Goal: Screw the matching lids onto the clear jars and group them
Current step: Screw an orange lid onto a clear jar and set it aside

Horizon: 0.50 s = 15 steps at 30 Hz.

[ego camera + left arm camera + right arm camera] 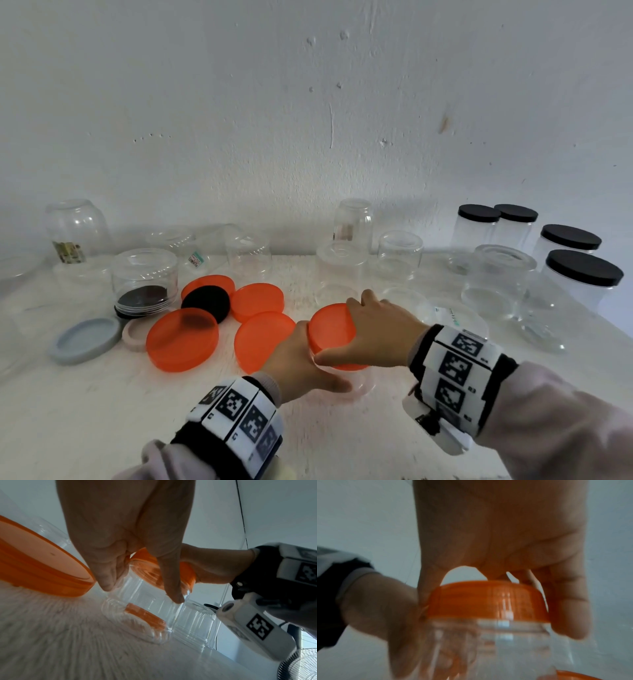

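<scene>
A small clear jar (363, 383) stands on the white table near its front middle, with an orange lid (330, 329) on its mouth. My left hand (301, 361) grips the jar's body from the left, thumb across the front. My right hand (375, 329) comes over from the right, and its thumb and fingers curl round the lid's rim. The left wrist view shows my left hand's fingers (106, 580) on the ribbed jar (150, 604) below the lid (145, 566). In the blurred right wrist view the lid (488, 601) sits level on the jar (488, 649).
Several loose orange lids (181, 339), a black lid (205, 301), a grey lid (84, 339) and a pink lid (135, 334) lie to the left. Open clear jars (399, 257) line the wall. Several jars with black lids (582, 274) stand grouped at the far right.
</scene>
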Motion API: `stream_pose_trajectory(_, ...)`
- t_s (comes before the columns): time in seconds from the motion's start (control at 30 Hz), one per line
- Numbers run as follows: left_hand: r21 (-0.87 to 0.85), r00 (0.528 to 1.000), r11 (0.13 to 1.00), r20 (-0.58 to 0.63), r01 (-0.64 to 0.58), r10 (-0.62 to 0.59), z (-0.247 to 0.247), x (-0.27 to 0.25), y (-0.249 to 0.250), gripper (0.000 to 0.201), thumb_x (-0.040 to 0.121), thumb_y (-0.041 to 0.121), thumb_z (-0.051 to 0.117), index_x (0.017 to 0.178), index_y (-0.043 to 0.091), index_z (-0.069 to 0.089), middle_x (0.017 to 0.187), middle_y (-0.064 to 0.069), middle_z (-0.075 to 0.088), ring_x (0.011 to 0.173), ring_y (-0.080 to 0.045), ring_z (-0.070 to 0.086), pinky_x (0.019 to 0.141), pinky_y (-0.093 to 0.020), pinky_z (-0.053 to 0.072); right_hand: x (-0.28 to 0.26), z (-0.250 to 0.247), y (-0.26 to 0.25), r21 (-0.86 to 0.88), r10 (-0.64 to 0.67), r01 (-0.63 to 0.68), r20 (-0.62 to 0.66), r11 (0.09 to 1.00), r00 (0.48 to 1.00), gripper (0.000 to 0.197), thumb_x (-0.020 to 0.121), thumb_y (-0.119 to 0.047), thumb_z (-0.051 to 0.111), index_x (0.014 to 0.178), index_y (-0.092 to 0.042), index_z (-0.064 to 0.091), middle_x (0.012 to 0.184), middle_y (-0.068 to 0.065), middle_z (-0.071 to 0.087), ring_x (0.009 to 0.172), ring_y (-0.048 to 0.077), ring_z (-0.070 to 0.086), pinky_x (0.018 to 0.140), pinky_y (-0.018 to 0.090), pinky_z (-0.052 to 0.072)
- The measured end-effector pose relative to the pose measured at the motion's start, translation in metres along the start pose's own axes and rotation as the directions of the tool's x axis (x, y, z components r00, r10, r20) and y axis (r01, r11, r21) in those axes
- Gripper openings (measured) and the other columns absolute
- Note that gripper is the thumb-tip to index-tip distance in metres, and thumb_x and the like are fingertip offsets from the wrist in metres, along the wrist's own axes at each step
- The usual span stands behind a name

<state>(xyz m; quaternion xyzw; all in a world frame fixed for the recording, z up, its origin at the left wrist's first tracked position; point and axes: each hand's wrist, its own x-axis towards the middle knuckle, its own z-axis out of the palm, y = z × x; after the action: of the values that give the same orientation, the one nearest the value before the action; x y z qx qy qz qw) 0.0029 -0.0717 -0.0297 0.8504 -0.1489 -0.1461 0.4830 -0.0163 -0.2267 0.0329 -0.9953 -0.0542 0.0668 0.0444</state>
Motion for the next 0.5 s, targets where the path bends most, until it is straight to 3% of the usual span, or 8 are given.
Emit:
stream_pose_trajectory(0.1,0.008,1.0,1.0,0.009,-0.004,0.004,0.0,0.0,0.001,0.091,0.054,0.032,0.092,0.123,0.033,0.032,0.111,0.018,0.05,0.1,-0.002,0.051,0.076,-0.016,0.04,0.005,-0.014,0.007,0.07,-0.083,0.072,0.16,0.995,0.984,0.108,0.063,-0.073,0.066,0.147,-0.027,0.017,0.14,-0.002,0.03,0.126,0.021,0.031,0.094,0.037,0.04)
stream_pose_trajectory(0.17,0.007,1.0,1.0,0.005,-0.004,0.004,0.0,0.0,0.0,0.091,0.053,0.032,0.092,0.121,0.034,0.032,0.109,0.019,0.05,0.1,-0.001,0.05,0.076,-0.015,0.04,0.009,-0.021,0.009,0.076,-0.137,0.124,0.209,0.989,0.968,0.11,0.063,-0.067,0.072,0.149,-0.032,0.013,0.141,-0.007,0.029,0.128,0.019,0.029,0.097,0.038,0.04)
stream_pose_trajectory(0.27,0.009,1.0,1.0,0.001,-0.011,0.011,0.0,0.0,0.0,0.09,0.053,0.032,0.092,0.12,0.035,0.033,0.11,0.019,0.05,0.1,-0.002,0.051,0.076,-0.016,0.041,0.013,-0.019,0.013,0.071,-0.189,0.18,0.158,0.981,0.969,0.104,0.06,-0.072,0.07,0.146,-0.039,0.021,0.133,-0.01,0.035,0.121,0.016,0.034,0.091,0.034,0.039)
stream_pose_trajectory(0.33,0.005,1.0,1.0,0.005,-0.01,0.01,0.0,0.001,0.0,0.089,0.053,0.031,0.092,0.12,0.034,0.034,0.112,0.017,0.052,0.103,-0.003,0.052,0.082,-0.021,0.044,0.013,-0.015,0.015,0.034,-0.202,0.2,0.128,0.979,0.971,0.102,0.059,-0.077,0.066,0.145,-0.039,0.023,0.131,-0.01,0.036,0.119,0.016,0.035,0.091,0.033,0.039)
stream_pose_trajectory(0.43,0.0,1.0,1.0,0.007,-0.001,0.001,0.0,0.001,0.0,0.089,0.052,0.029,0.093,0.121,0.032,0.037,0.117,0.012,0.055,0.109,-0.009,0.054,0.095,-0.031,0.047,0.011,-0.007,0.015,-0.025,-0.187,0.188,0.056,0.982,0.981,0.102,0.059,-0.084,0.057,0.143,-0.033,0.029,0.129,-0.005,0.039,0.117,0.019,0.038,0.088,0.032,0.04)
stream_pose_trajectory(0.5,-0.01,1.0,1.0,-0.004,0.001,-0.001,0.001,0.001,0.0,0.089,0.051,0.027,0.093,0.122,0.03,0.038,0.116,0.012,0.056,0.107,-0.009,0.055,0.094,-0.031,0.048,0.007,0.0,0.011,-0.04,-0.142,0.141,-0.023,0.989,0.99,0.105,0.055,-0.09,0.046,0.138,-0.027,0.036,0.127,0.0,0.042,0.113,0.021,0.041,0.086,0.033,0.04)
